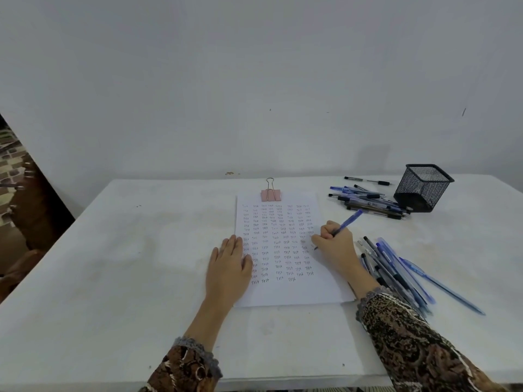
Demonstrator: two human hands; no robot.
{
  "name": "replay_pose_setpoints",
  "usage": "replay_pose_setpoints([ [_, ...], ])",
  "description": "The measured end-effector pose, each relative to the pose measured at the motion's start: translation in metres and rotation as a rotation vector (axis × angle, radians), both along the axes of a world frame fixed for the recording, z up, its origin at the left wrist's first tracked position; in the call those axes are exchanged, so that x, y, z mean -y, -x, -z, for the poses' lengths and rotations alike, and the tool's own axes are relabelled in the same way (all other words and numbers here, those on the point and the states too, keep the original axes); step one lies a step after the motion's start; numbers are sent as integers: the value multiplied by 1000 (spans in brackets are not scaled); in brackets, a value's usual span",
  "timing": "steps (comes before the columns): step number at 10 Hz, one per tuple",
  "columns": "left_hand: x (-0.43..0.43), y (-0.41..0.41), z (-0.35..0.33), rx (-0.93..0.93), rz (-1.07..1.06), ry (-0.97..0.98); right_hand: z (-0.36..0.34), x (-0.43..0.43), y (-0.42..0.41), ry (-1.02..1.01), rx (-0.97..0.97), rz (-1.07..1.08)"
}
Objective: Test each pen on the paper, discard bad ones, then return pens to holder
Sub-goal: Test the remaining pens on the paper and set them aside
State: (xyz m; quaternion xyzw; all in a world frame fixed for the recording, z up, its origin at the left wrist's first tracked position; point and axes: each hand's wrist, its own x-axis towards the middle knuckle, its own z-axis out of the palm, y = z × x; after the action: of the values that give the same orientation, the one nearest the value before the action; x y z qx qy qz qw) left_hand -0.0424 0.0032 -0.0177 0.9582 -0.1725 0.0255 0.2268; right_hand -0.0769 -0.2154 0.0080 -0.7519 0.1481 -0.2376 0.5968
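Blue pen gripped in the right hand, fingers curled round the lower barrel in a writing hold, back end angled up and away. The tip shows just below the fingers, on or just above the paper at its right margin; contact not certain from this view. Step in hand, by my reading: trial mark with this pen.

Left hand lies flat, fingers straight and released, pressing the sheet's left edge to the bench. Pink binder clip sits beyond the fingers, on the sheet's top edge.

Right of the writing fingers, close by the wrist: near heap of pens, blue and dark. Farther beyond the fingers, to the right: far heap of pens, just beside the black mesh holder. No pens seen standing in it. Which heap is tested and which is not: cannot tell.

Risks:
1. Tip is at the margin, so a stroke could run off onto the bench.
2. Sleeve is just beside the near heap, perhaps touching. A sweep of the forearm could roll pens and mix good with bad.
3. If the left hand lifts, the sheet is free to slide under the pen.

Writing: the sheet is filled with hand-lettered columns of "Test", with the bottom strip blank. No brand is legible on any pen.
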Motion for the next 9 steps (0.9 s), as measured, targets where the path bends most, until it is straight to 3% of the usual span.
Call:
replay_pose_setpoints([
  [9, 0, -2, 3, 26, 7, 6, 5, 4, -1, 13, 21, 65],
])
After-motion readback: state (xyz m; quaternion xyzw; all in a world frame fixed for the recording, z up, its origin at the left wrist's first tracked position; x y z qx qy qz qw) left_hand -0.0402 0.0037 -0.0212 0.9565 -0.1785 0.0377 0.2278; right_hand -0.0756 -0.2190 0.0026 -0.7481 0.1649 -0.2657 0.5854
